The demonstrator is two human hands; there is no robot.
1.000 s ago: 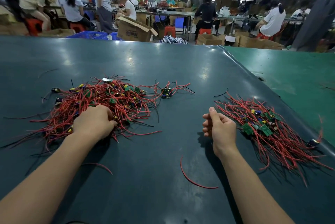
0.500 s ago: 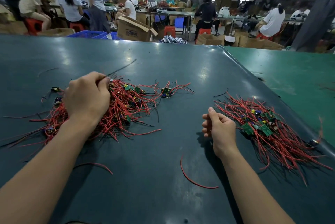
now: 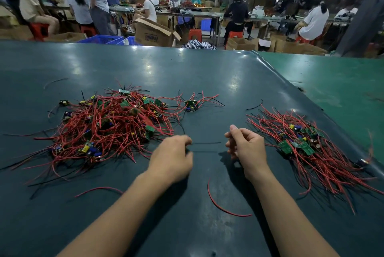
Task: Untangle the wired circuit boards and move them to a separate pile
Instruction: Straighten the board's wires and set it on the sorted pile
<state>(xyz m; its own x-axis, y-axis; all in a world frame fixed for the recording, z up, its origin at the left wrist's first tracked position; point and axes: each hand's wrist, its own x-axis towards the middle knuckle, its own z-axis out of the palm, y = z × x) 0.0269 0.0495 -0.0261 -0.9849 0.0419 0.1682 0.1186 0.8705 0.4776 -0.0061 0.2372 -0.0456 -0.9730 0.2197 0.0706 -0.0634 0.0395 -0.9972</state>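
Observation:
A big tangled pile (image 3: 110, 125) of red-wired green circuit boards lies on the left of the dark green table (image 3: 207, 73). A smaller sorted pile (image 3: 307, 146) lies on the right. One wired board (image 3: 190, 105) sits apart behind the big pile. My left hand (image 3: 172, 159) hovers at the big pile's near right edge, fingers curled, pinching a thin black wire (image 3: 207, 143) that points right. My right hand (image 3: 245, 148) rests between the piles, fingers loosely curled, thumb up, holding nothing.
Loose red wires lie near my arms, one (image 3: 220, 206) between the forearms and one (image 3: 97, 190) to the left. A lighter green table (image 3: 342, 90) adjoins on the right. People, cardboard boxes (image 3: 153, 34) and blue crates stand beyond the far edge.
My left hand went from the big pile's near side to its far top, then came back to the near right edge with a black wire. My right hand barely moved.

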